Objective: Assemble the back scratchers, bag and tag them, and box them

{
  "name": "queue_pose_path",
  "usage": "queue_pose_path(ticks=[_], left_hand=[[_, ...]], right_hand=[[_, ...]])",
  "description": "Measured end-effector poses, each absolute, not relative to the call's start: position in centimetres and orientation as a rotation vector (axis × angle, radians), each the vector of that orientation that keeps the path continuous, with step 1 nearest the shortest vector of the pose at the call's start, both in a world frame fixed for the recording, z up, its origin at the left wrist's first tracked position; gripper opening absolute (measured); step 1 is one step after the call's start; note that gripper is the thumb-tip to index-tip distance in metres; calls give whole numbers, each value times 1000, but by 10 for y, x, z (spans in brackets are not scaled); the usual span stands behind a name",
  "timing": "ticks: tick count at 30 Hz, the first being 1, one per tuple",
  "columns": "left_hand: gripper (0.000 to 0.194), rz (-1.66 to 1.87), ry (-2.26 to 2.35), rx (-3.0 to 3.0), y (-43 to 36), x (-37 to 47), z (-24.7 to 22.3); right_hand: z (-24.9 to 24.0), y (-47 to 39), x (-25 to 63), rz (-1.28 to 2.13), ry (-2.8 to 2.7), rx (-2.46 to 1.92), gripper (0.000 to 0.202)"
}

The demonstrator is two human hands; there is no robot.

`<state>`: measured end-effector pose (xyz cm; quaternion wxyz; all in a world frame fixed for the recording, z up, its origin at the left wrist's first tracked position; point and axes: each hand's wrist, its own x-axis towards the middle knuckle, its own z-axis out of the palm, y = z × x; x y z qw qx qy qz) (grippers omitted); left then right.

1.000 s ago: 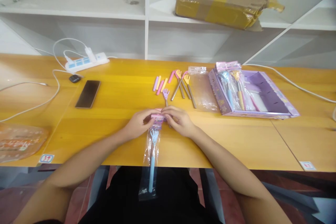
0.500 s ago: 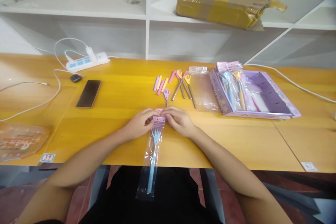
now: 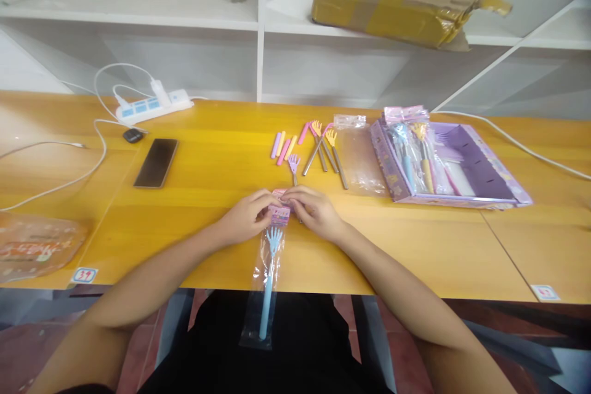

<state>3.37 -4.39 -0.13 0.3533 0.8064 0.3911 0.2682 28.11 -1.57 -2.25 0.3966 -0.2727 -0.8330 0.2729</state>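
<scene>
A blue back scratcher [image 3: 266, 295] with a hand-shaped head lies inside a clear plastic bag [image 3: 252, 314]. The bag hangs over the table's front edge toward my lap. Its top carries a pink and purple card header [image 3: 279, 217]. My left hand [image 3: 249, 215] pinches the header from the left, and my right hand [image 3: 316, 212] pinches it from the right, the fingertips nearly meeting. Just beyond them lies a purple back scratcher head [image 3: 294, 163] on a metal rod, its lower part mostly hidden by my right hand.
Coloured handle tubes [image 3: 283, 149] and several scratcher heads on rods [image 3: 325, 148] lie ahead. Right of them are an empty clear bag [image 3: 357, 163] and a purple box [image 3: 503, 181] holding bagged scratchers. On the left are a phone [image 3: 156, 163] and a power strip [image 3: 154, 108]. A carton [image 3: 392, 6] sits on the shelf.
The hands stay at the bag's header with only slight finger movement. A little more of the card shows between them. The whole view has shifted slightly.
</scene>
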Motion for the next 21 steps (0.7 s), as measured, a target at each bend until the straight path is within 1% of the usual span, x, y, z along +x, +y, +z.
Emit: queue_pose_path(ticks=[4, 6, 10, 11, 12, 17, 21], left_hand=[[29, 702, 1010, 2058, -45, 34, -1], [33, 748, 1037, 1962, -46, 36, -5], [54, 866, 1048, 1629, -47, 39, -19], [57, 868, 1036, 1573, -46, 39, -22], [56, 853, 1023, 1533, -45, 39, -24], [34, 769, 1012, 1433, -39, 36, -28], [28, 774, 1030, 1447, -37, 36, -30]], right_hand=[[-22, -16, 281, 680, -2112, -688, 26], [-20, -16, 283, 678, -2104, -696, 26], [-13, -13, 287, 672, -2098, -724, 28], [-11, -13, 288, 669, -2097, -727, 27], [-10, -13, 288, 667, -2096, -725, 27], [-6, -16, 288, 696, -2108, -662, 26], [-3, -18, 287, 726, -2145, -585, 25]])
